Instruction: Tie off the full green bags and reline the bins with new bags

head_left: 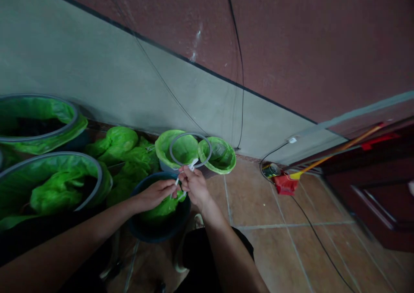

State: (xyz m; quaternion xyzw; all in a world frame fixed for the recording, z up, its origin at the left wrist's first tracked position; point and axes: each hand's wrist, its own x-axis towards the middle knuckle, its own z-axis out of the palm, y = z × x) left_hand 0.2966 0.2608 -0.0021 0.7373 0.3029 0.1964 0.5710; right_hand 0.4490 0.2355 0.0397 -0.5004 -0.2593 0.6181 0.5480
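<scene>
Over a dark blue bucket point(136, 224) at my feet, both hands are close together with their fingers pinched. My left hand point(163, 189) grips a thin white drawstring point(177, 181). My right hand point(193, 183) is closed on the same drawstring, and a white end sticks out above its fingers. Below them a green plastic bag point(158, 213) lies gathered inside the bucket. Where the drawstring meets the bag is partly covered by my fingers.
Two small bins with green liners point(223, 157) stand by the wall, a grey ring point(172, 148) across them. Tied green bags point(118, 143) and large lined bins point(97, 172) fill the left. A red dustpan point(286, 184), a yellow broom point(326, 157) and a cable point(315, 226) lie right.
</scene>
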